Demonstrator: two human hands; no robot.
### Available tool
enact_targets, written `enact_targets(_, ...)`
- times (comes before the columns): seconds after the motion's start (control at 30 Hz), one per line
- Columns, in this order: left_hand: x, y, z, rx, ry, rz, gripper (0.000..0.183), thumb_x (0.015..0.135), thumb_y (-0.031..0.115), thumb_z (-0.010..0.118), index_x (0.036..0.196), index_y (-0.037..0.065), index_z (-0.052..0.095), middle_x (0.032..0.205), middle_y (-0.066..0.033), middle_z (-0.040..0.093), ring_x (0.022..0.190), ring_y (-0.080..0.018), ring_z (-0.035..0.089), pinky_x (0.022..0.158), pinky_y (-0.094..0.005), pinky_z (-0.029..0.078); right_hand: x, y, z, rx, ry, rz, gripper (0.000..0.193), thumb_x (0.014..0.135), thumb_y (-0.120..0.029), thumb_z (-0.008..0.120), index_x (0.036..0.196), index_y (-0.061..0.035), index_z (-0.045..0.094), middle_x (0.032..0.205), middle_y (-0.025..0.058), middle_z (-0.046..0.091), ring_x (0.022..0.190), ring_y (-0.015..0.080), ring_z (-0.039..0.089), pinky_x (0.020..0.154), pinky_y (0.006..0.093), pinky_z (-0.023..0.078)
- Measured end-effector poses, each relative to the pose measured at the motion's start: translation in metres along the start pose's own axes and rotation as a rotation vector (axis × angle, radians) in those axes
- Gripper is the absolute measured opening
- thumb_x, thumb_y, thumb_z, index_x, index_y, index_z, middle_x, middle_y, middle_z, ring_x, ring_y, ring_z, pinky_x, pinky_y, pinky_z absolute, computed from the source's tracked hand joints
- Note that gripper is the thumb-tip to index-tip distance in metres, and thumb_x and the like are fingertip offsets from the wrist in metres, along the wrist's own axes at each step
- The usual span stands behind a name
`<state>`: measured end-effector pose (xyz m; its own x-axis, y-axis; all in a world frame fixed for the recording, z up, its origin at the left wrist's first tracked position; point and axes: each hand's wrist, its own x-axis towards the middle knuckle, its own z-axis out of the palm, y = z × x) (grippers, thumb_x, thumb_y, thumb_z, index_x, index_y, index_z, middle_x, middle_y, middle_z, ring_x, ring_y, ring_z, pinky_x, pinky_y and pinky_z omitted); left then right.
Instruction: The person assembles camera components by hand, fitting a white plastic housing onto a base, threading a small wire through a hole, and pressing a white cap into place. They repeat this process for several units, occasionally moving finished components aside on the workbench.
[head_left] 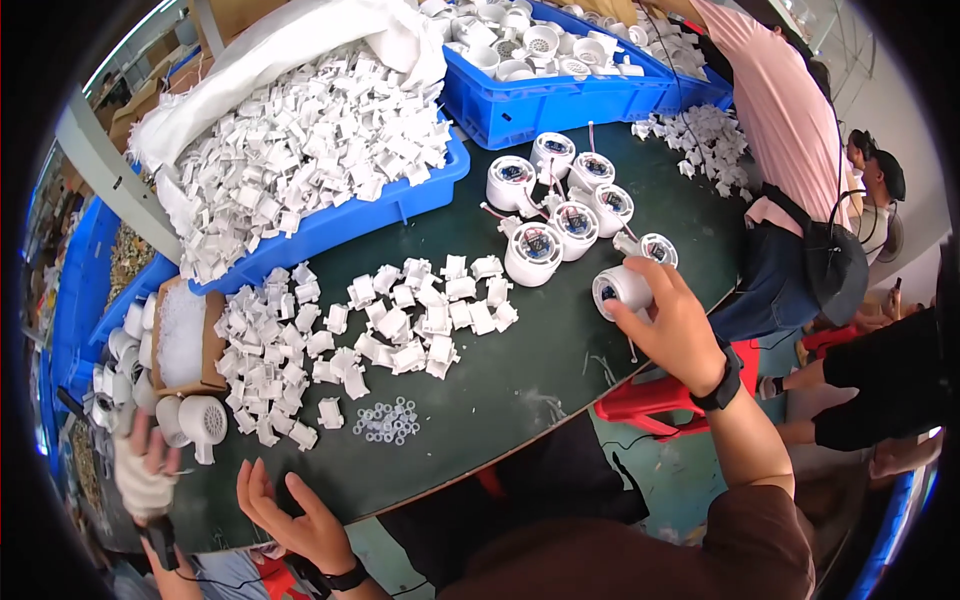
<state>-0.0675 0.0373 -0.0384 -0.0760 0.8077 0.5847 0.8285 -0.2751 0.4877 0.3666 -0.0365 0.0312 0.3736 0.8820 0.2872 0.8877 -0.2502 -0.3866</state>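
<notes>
My right hand (684, 335) grips a white round plastic housing (630, 286) between thumb and fingers. The housing is tipped on its side, with a dark circuit board showing in its open end. Just behind it stands another such housing (657, 250), and several more (535, 252) are grouped to the left, boards facing up, some with wires sticking out. Over the near table edge, my left hand (305, 525) is open, fingers apart, holding nothing. Closest to it are small clear rings (388, 422) in a patch and loose white plastic brackets (420, 320).
A blue bin (400, 205) heaped with white brackets fills the back left. Behind stands a blue crate (530, 105) of round white housings. A cardboard box (214, 340) sits at left, near a co-worker's gloved hand (145, 480). A person in pink (780, 110) leans in at right, by a red stool (660, 402).
</notes>
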Motion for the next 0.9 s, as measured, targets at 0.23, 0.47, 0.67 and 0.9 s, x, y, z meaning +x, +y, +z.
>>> enact_targets(0.23,-0.023,0.041,-0.020,-0.423,-0.238,-0.029,0.034,0.089,0.002,0.064,0.123,-0.002,0.061,0.129,-0.0201,0.058,0.119,-0.0360,0.056,0.106,-0.0450,0.041,-0.014,-0.057,0.006,0.932,-0.387,0.036,0.056,0.087,0.000,0.071,0.138,-0.0035,0.046,0.124,0.0073,0.058,0.113,0.0166,0.059,0.099,0.0324,0.047)
enact_targets(0.47,0.002,0.102,-0.017,-0.643,-0.776,0.263,0.092,0.075,0.009,0.087,0.154,0.002,0.040,0.141,-0.0193,0.053,0.126,-0.0384,0.052,0.105,-0.0429,0.046,-0.023,-0.121,0.037,0.740,-0.619,-0.649,0.075,0.077,-0.003,0.084,0.143,-0.0077,0.048,0.127,0.0085,0.061,0.117,0.0209,0.060,0.093,0.0349,0.050)
enact_targets(0.67,-0.008,0.082,-0.023,-0.515,-0.704,0.132,0.083,0.074,-0.002,0.081,0.149,0.003,0.046,0.129,-0.0171,0.055,0.115,-0.0344,0.055,0.096,-0.0407,0.049,-0.036,-0.128,0.055,1.019,-0.722,-0.290,0.074,0.084,-0.010,0.086,0.144,-0.0033,0.046,0.130,0.0093,0.056,0.113,0.0190,0.059,0.099,0.0348,0.048)
enact_targets(0.9,-0.021,0.077,-0.022,-0.408,-0.507,-0.034,0.072,0.073,-0.005,0.076,0.139,0.007,0.054,0.120,-0.0132,0.049,0.111,-0.0295,0.053,0.097,-0.0375,0.046,-0.044,-0.149,0.060,1.368,-0.881,0.030,0.015,0.100,0.005,0.062,0.114,0.0024,0.064,0.094,0.0082,0.068,0.083,0.0132,0.069,0.073,0.0250,0.057)
